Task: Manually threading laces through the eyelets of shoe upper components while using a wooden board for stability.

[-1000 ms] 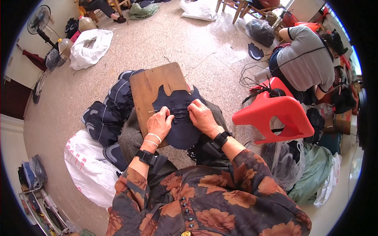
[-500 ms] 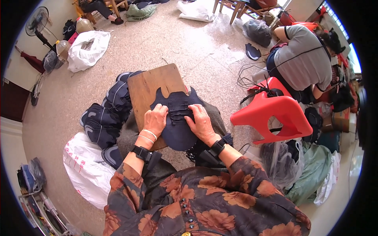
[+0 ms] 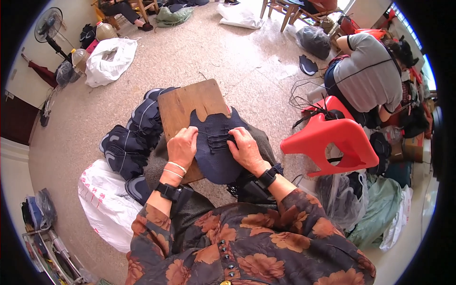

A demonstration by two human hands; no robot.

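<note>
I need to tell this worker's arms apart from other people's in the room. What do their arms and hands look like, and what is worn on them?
Both forearms come out of dark sleeves printed with large rust-orange flowers. Each wrist carries a black strap with a black box-like device. The left hand also has two thin pale bangles at the wrist; the right hand has none. The fingers are bare, without gloves.

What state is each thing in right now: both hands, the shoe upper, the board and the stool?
Left hand: pressed on the upper's left edge.
Right hand: flat on the upper's right side.
Dark shoe upper: spread flat on the board, laces threaded across.
Wooden board: resting on the lap, tilted away.
Red stool: tipped over.
</note>
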